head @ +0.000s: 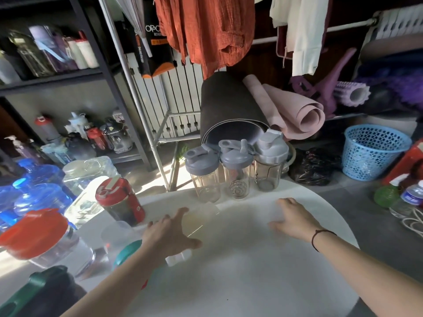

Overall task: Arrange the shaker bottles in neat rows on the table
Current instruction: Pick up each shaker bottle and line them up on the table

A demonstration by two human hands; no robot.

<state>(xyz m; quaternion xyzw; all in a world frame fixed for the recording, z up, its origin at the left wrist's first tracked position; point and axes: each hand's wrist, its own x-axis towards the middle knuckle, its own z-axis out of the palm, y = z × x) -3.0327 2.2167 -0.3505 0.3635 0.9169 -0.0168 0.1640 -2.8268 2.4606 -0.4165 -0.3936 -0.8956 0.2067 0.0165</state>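
Note:
Three clear shaker bottles with grey lids stand side by side at the far edge of the round white table (pixel 263 271): the left one (pixel 202 172), the middle one (pixel 237 170) with a wire ball inside, the right one (pixel 270 161). A red-lidded dark shaker (pixel 120 200) stands tilted at the left. A red-capped clear bottle (pixel 39 239), a teal-lidded clear bottle (pixel 121 241) and a dark green bottle (pixel 43 291) crowd the near left. My left hand (pixel 171 234) hovers open, fingers spread, over the teal-lidded bottle. My right hand (pixel 295 218) hovers open over the table, holding nothing.
Blue water jugs (pixel 36 191) and clear containers (pixel 89 172) sit left of the table. A black shelf (pixel 109 88) holds many bottles. Rolled mats (pixel 233 115) lean behind the grey-lidded row. A blue basket (pixel 373 152) and black bag (pixel 313 165) lie on the floor at right.

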